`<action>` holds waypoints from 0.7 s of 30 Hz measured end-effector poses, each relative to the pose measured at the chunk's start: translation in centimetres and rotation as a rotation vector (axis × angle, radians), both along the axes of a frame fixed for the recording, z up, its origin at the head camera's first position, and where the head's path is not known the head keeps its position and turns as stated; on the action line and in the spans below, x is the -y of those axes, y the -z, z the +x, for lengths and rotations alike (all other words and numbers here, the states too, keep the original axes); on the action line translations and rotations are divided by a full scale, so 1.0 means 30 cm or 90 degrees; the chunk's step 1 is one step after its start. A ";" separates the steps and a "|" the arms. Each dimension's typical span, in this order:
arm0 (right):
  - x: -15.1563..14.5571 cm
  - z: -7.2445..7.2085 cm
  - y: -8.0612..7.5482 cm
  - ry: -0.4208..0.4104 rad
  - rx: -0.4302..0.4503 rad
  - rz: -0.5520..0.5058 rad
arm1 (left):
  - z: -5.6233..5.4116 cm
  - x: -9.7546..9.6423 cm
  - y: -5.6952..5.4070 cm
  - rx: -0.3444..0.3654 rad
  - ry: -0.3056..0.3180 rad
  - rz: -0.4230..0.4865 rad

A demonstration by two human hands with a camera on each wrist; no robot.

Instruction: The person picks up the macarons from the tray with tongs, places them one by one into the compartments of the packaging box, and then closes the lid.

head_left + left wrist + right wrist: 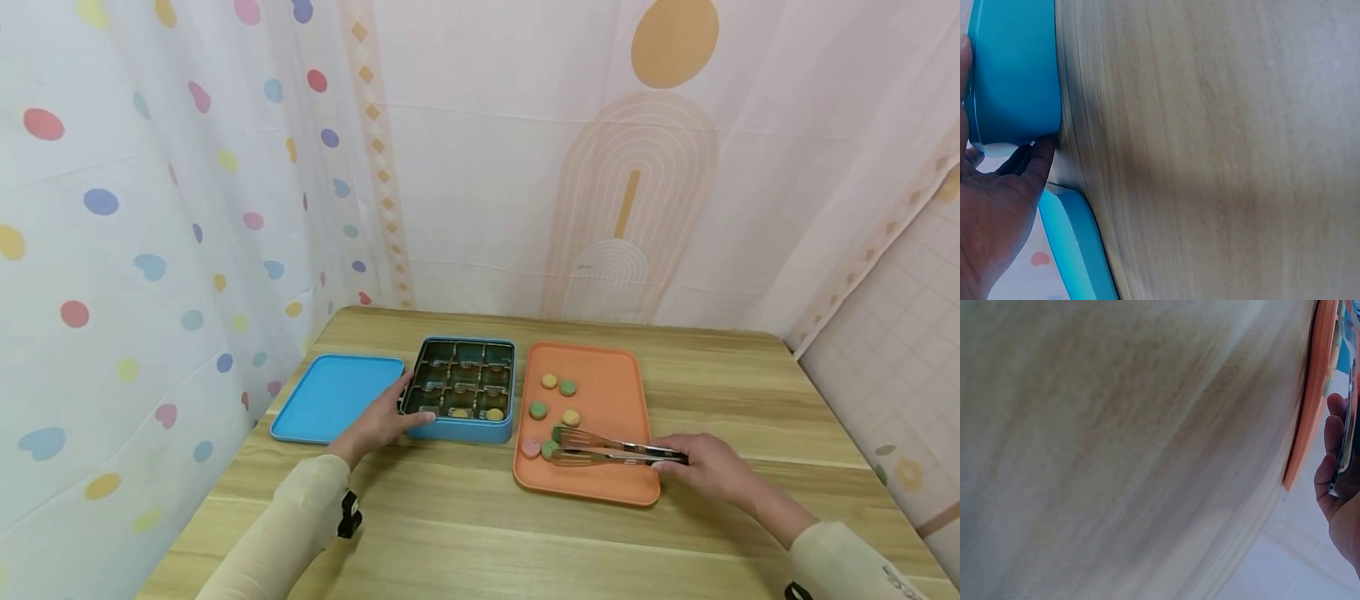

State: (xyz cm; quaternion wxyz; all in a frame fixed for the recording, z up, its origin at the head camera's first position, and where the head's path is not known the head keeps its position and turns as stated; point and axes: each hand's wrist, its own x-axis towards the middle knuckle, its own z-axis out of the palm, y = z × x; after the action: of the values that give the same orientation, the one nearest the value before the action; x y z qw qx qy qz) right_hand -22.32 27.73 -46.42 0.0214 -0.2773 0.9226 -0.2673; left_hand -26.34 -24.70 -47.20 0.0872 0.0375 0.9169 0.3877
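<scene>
My left hand (381,423) holds the front left corner of a blue box (468,431), thumb over the front rim and fingers along the left side. Inside the box is a dark divided insert (464,377); yellow macarons (494,414) sit in its front middle and front right compartments. In my right hand (701,467) is a pair of tongs (626,454), gripped at the handle end. The tongs' spread ends lie low over an orange tray (611,387), at a green macaron (550,450) near its front left. A pink macaron (530,448) lies beside that one.
More macarons, yellow (571,417) and green (537,409), lie scattered on the tray's left half. To the left of the box, a flat blue lid (337,398) lies on the wooden table (450,533). Patterned curtains (480,208) hang behind the table and along its sides.
</scene>
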 end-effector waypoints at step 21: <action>0.012 -0.010 0.023 -0.041 -0.119 0.025 | -0.001 0.002 -0.001 0.005 -0.002 0.003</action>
State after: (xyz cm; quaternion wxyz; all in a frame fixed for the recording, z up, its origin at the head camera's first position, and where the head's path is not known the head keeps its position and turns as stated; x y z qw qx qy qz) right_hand -22.63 27.36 -47.10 -0.0508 -0.3298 0.9164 -0.2209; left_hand -26.37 -24.75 -47.19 0.0900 0.0347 0.9156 0.3904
